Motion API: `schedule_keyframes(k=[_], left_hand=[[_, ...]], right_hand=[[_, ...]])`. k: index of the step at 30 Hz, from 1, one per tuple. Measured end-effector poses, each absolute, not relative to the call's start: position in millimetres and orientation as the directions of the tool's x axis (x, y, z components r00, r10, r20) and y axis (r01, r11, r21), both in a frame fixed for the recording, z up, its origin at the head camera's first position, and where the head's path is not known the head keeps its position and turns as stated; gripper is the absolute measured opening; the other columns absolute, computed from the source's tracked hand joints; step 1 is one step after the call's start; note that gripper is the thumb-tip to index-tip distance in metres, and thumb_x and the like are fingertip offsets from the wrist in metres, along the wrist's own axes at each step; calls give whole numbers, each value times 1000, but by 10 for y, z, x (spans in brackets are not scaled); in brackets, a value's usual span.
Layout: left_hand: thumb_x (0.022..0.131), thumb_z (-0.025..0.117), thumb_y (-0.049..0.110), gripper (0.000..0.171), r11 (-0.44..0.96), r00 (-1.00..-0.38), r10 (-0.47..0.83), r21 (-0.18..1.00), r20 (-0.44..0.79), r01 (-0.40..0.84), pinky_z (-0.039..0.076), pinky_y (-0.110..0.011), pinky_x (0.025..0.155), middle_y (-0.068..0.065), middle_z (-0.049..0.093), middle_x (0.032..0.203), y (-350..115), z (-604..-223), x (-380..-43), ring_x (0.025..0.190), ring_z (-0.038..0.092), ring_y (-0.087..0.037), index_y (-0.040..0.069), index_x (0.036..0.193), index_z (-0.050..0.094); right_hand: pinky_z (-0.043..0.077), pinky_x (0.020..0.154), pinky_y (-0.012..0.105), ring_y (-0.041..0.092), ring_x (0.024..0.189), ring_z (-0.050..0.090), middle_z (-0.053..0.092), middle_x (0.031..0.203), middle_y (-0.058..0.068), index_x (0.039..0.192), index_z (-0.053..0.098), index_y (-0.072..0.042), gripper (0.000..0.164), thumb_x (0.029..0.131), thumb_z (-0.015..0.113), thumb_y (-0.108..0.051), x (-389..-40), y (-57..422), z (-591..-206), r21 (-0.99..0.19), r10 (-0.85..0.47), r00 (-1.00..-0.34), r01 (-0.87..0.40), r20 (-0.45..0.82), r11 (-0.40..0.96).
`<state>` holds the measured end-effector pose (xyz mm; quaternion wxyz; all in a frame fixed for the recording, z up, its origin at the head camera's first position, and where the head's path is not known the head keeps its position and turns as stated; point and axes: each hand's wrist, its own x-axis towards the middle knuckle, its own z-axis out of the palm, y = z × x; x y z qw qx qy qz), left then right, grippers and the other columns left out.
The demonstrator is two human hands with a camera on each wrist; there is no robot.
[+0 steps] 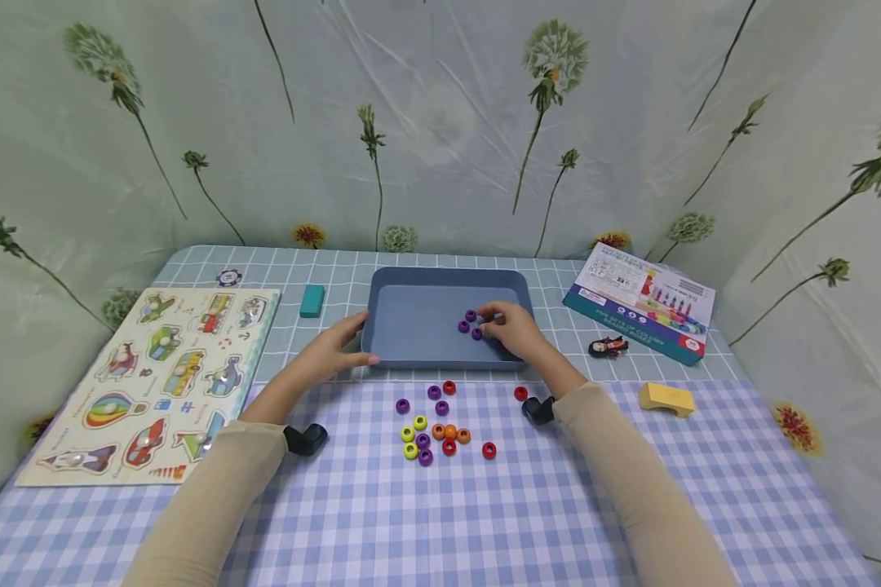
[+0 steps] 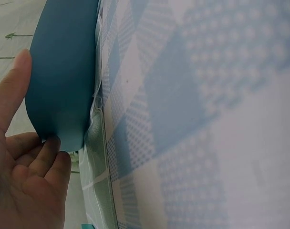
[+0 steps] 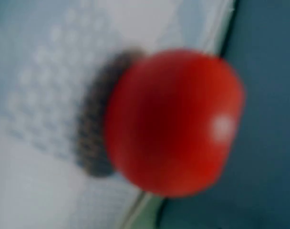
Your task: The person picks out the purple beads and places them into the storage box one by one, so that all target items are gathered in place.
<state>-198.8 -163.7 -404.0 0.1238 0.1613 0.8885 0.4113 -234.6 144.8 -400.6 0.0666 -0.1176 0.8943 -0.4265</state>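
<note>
My left hand [image 1: 329, 349] is at the left front corner of a shallow blue-grey tray [image 1: 448, 364]. In the left wrist view its thumb lies along the tray's wall [image 2: 64, 71], with the fingertips curled against the corner. Over the tray's right part is my right hand [image 1: 512, 330], fingers bent and a small gap between thumb and forefinger. Right at its fingertips sit three purple beads, among them one purple bead [image 1: 476, 333] by the thumb. A red bead [image 3: 176, 124] fills the right wrist view, on the cloth before the tray.
Loose purple, red, orange [image 1: 464, 436] and yellow beads [image 1: 410, 450] lie in front of the tray. A wooden picture puzzle board [image 1: 154, 383] is at the left, near a teal block [image 1: 312, 301]. At the right are a game box [image 1: 642, 302], a small figure [image 1: 608, 347] and a yellow arch block [image 1: 666, 399].
</note>
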Motion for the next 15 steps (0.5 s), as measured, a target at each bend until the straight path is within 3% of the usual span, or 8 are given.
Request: schedule_keyframes(k=[5,11,15], left_hand=[[69,63,37,86,607,-917,389,773,-86,184,23,-39,95,-12,13,136,-1639,-4045,-1985,120,19,-29,8,133,13],[67,62,42,90,604,-914,395,776,-95,180,22,-39,96,-11,12,136,-1649,-4055,-1994,120,19,-29,10,133,12],[65,61,47,92,608,-914,396,773,-94,184,23,-38,96,-11,13,136,-1654,-4060,-1995,120,19,-29,10,133,12]], right_hand=[[46,69,28,16,86,51,53,102,9,105,53,-5,28,78,57,-13,-2200,1455,-3911,-809,-309,-950,-213,41,547],[44,76,30,22,88,51,52,101,16,104,52,1,31,76,59,-10,-1892,1400,-3830,-853,-424,-890,-348,169,388],[44,77,33,25,88,51,52,101,18,103,52,1,31,75,60,-8,-1686,1326,-3890,-876,-502,-849,-358,162,323]])
